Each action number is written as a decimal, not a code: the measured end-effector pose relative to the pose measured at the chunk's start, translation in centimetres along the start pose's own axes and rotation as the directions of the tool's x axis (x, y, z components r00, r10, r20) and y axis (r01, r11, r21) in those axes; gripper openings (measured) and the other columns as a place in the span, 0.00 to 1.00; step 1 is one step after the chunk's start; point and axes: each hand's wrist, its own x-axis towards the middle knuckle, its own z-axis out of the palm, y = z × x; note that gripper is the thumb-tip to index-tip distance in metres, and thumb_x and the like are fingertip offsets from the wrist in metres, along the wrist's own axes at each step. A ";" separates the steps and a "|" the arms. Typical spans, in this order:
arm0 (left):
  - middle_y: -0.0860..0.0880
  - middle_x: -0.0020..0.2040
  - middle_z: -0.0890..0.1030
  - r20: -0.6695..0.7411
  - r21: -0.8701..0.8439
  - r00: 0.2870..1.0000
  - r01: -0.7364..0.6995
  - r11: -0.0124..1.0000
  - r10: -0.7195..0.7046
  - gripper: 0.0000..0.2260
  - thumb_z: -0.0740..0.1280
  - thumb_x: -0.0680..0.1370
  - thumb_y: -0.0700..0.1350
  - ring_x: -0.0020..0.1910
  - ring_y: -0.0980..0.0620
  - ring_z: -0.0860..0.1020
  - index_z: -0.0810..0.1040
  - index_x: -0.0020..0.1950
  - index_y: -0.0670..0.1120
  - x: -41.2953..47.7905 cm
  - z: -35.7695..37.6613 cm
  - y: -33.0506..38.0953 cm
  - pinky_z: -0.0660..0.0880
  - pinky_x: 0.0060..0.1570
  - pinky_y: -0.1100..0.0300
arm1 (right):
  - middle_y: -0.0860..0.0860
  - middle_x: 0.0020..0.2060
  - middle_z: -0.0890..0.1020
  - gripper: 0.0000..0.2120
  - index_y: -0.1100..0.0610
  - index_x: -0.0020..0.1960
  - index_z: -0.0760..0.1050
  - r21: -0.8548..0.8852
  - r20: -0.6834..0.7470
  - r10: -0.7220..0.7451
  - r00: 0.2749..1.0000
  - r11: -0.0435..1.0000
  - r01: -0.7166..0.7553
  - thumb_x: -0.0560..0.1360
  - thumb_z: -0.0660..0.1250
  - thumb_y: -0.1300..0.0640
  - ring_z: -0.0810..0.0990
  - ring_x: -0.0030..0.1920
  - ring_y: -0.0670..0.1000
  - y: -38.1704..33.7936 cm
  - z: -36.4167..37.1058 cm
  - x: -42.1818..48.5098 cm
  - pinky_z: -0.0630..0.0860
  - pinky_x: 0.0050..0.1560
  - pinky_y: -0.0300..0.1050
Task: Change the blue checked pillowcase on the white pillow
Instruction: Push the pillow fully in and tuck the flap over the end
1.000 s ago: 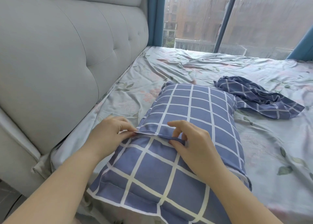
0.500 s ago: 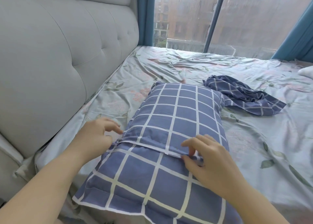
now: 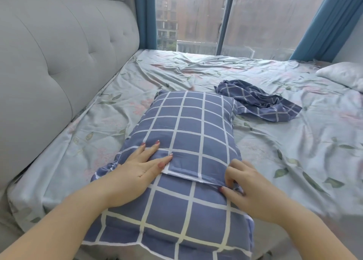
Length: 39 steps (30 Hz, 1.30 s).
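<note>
view from a person's head, looking down along a bed. a blue checked pillowcase (image 3: 186, 126), plump with the pillow hidden inside it, lies lengthwise on a floral sheet (image 3: 294, 151). every place below is told from this pillowcase.

across its middle runs the white-hemmed flap (image 3: 193, 172) of the opening. the left hand (image 3: 137, 167) lies flat on the pillowcase at the flap's left end, fingers straight and a little spread, pressing the cloth down. the right hand (image 3: 249, 193) is at the flap's right end, where its thumb and curled fingers pinch the flap's hem.

to the left of the pillowcase stands a grey tufted headboard (image 3: 49, 63). just beside its far right corner lies a 2nd checked case (image 3: 259, 100), crumpled on the sheet. farther right, well apart, part of a white pillow (image 3: 343, 75) shows at the frame's edge. beyond the pillowcase's far end is a tall window (image 3: 196, 14) with blue curtains (image 3: 330, 19), and buildings outside it.
</note>
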 end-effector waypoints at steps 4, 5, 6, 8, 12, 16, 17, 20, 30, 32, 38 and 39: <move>0.70 0.74 0.35 -0.054 0.056 0.993 0.105 0.993 -0.102 0.24 0.38 0.73 0.71 0.76 0.55 0.31 0.47 0.69 0.79 0.6 0.8 -0.3 0.40 0.77 0.45 | 0.43 0.39 0.71 0.13 0.48 0.38 0.64 0.079 0.116 0.017 0.993 0.996 -0.027 0.80 0.62 0.52 0.70 0.39 0.46 0.4 -0.1 -1.2 0.70 0.42 0.40; 0.69 0.74 0.34 -0.075 0.058 0.990 0.121 0.991 -0.117 0.23 0.38 0.72 0.73 0.77 0.53 0.30 0.43 0.68 0.79 0.9 1.1 -0.7 0.39 0.77 0.45 | 0.44 0.38 0.73 0.12 0.49 0.39 0.65 0.084 0.129 0.028 0.991 0.996 -0.039 0.80 0.62 0.51 0.70 0.38 0.46 0.3 -0.1 -1.6 0.71 0.42 0.41; 0.67 0.75 0.33 -0.110 0.055 0.986 0.131 0.990 -0.124 0.25 0.36 0.70 0.75 0.77 0.51 0.30 0.40 0.67 0.79 1.2 1.2 -1.1 0.38 0.77 0.44 | 0.45 0.38 0.74 0.09 0.49 0.43 0.66 0.087 0.125 0.049 0.991 0.994 -0.061 0.80 0.61 0.50 0.71 0.38 0.47 0.2 0.0 -1.8 0.72 0.42 0.41; 0.62 0.76 0.31 -0.159 0.051 0.974 0.174 0.984 -0.164 0.30 0.37 0.66 0.79 0.78 0.46 0.32 0.34 0.66 0.78 1.7 1.3 -1.5 0.38 0.77 0.44 | 0.44 0.38 0.76 0.07 0.45 0.50 0.66 0.083 0.079 0.135 0.988 0.986 -0.142 0.79 0.63 0.45 0.73 0.38 0.45 0.2 -0.2 -2.3 0.72 0.41 0.40; 0.56 0.78 0.30 -0.155 0.066 0.950 0.284 0.956 -0.271 0.34 0.43 0.66 0.76 0.78 0.38 0.37 0.31 0.68 0.73 1.8 1.2 -0.8 0.38 0.77 0.44 | 0.41 0.44 0.74 0.04 0.46 0.51 0.68 0.009 0.038 0.114 0.993 0.993 -0.115 0.79 0.64 0.51 0.73 0.40 0.45 0.5 -0.5 -2.3 0.74 0.44 0.43; 0.54 0.79 0.31 -0.130 0.041 0.933 0.344 0.938 -0.336 0.39 0.46 0.65 0.77 0.80 0.43 0.44 0.32 0.71 0.72 1.2 0.9 -0.1 0.44 0.77 0.44 | 0.46 0.43 0.75 0.02 0.56 0.47 0.71 -0.075 0.117 0.058 0.991 0.996 -0.049 0.78 0.60 0.60 0.72 0.42 0.50 0.3 -0.4 -2.1 0.69 0.44 0.43; 0.53 0.79 0.31 -0.113 0.023 0.925 0.368 0.930 -0.363 0.42 0.48 0.65 0.77 0.80 0.44 0.47 0.32 0.73 0.70 1.1 0.8 -0.1 0.47 0.77 0.45 | 0.47 0.42 0.76 0.02 0.56 0.46 0.72 -0.068 0.150 0.070 0.986 0.996 -0.061 0.77 0.60 0.60 0.72 0.42 0.50 0.3 -0.6 -2.2 0.69 0.44 0.41; 0.49 0.81 0.37 -0.057 -0.038 0.897 0.436 0.899 -0.437 0.50 0.51 0.62 0.81 0.80 0.45 0.47 0.30 0.75 0.65 0.5 0.3 0.0 0.51 0.76 0.45 | 0.46 0.40 0.80 0.05 0.52 0.43 0.76 -0.005 0.252 0.152 0.956 0.988 -0.155 0.75 0.65 0.60 0.76 0.41 0.46 1.5 -1.3 -2.7 0.73 0.44 0.39; 0.61 0.80 0.40 -0.346 0.069 0.915 0.244 0.967 -0.206 0.36 0.44 0.70 0.75 0.80 0.47 0.41 0.39 0.76 0.68 2.5 1.5 1.4 0.46 0.73 0.31 | 0.44 0.79 0.52 0.32 0.39 0.78 0.53 0.437 -0.280 0.356 0.891 0.874 -0.212 0.76 0.51 0.31 0.48 0.78 0.48 -2.0 2.6 2.2 0.47 0.77 0.49; 0.65 0.77 0.34 -0.245 0.131 0.944 0.256 0.958 -0.219 0.36 0.38 0.64 0.80 0.79 0.40 0.38 0.35 0.71 0.76 3.4 2.5 0.2 0.48 0.72 0.29 | 0.41 0.79 0.38 0.34 0.31 0.75 0.41 0.266 -0.152 0.334 0.930 0.920 -0.287 0.71 0.39 0.25 0.36 0.78 0.52 -3.1 5.4 2.7 0.41 0.77 0.55; 0.68 0.71 0.24 -0.146 0.044 0.943 0.309 0.950 -0.300 0.39 0.39 0.58 0.86 0.79 0.40 0.38 0.27 0.65 0.78 3.7 3.5 -5.0 0.44 0.72 0.30 | 0.37 0.72 0.25 0.36 0.27 0.69 0.26 0.054 -0.015 0.373 0.928 0.927 -0.372 0.61 0.25 0.21 0.26 0.75 0.53 -1.6 8.3 1.7 0.41 0.76 0.63; 0.67 0.72 0.24 -0.144 0.021 0.933 0.335 0.942 -0.328 0.39 0.39 0.59 0.86 0.79 0.42 0.39 0.26 0.65 0.78 3.6 3.3 -5.2 0.45 0.72 0.31 | 0.36 0.72 0.25 0.36 0.27 0.70 0.27 0.060 0.006 0.384 0.923 0.922 -0.384 0.63 0.27 0.21 0.27 0.76 0.52 -1.5 8.1 1.8 0.40 0.76 0.63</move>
